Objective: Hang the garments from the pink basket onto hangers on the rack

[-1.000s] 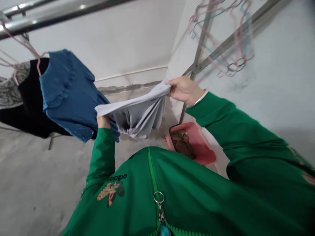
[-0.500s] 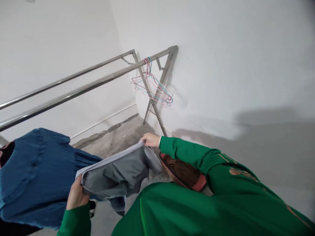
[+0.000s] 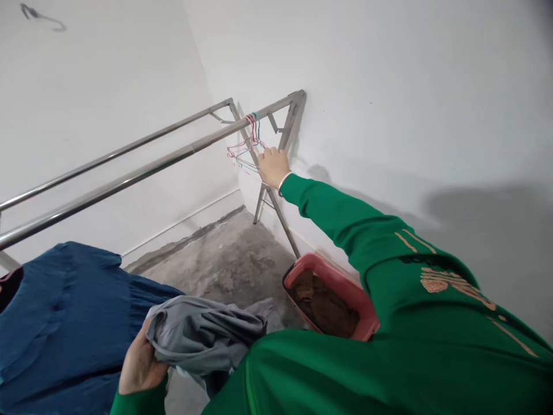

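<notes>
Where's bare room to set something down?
Bare concrete floor between the skirting, the drying rack's leg, the red basket and the grey garment. Crowded at the rack's corner, where the right hand meets the wire hangers, and lower left, where the left hand holds it beside the blue garment.

A grey garment [image 3: 203,340] crumpled in a bunch — pink-and-blue wire hangers [image 3: 244,147] dangling together.

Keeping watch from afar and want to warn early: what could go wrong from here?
The right hand is at the tangled pink and blue wire hangers on the steel drying-rack rail, so pulling one might drag others off. The loosely bunched grey garment in the left hand could slip onto the bare concrete floor. The red plastic basket sits close below the person and could catch a careless step.
</notes>
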A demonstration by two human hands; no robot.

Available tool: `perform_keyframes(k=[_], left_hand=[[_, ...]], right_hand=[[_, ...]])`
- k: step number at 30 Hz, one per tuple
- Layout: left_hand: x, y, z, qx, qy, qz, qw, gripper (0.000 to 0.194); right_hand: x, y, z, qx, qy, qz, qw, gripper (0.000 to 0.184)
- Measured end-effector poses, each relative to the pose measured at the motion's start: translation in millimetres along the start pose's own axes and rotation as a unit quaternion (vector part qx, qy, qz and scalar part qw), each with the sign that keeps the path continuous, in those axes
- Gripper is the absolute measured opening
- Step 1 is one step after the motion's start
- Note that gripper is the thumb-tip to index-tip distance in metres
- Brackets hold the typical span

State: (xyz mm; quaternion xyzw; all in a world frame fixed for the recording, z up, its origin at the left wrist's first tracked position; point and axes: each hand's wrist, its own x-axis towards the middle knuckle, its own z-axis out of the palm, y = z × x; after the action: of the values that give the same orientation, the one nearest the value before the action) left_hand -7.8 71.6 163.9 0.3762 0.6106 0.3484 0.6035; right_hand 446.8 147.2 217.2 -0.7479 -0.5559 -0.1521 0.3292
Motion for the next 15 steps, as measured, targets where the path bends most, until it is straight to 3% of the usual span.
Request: perform_keyframes(k=[4, 9, 15], left_hand=[[-12.7, 6.6, -3.7, -0.083, 0.029, -0.083, 0.993, 0.024], [-18.8, 8.8, -14.4, -0.123, 0.062, -0.087, 0.987, 0.029], [-17.5, 10.4, -18.9, -0.054, 0.056, -0.037, 0.996, 0.045]], right_hand=[[19.3, 20.8, 13.5, 0.008, 0.006, 0.003, 1.0, 0.012], [20.8, 31.5, 13.3, -0.04, -0.013, 0.024, 0.999, 0.014], [27.8, 29.4, -2.3, -0.039, -0.018, 0.081, 0.996, 0.024]])
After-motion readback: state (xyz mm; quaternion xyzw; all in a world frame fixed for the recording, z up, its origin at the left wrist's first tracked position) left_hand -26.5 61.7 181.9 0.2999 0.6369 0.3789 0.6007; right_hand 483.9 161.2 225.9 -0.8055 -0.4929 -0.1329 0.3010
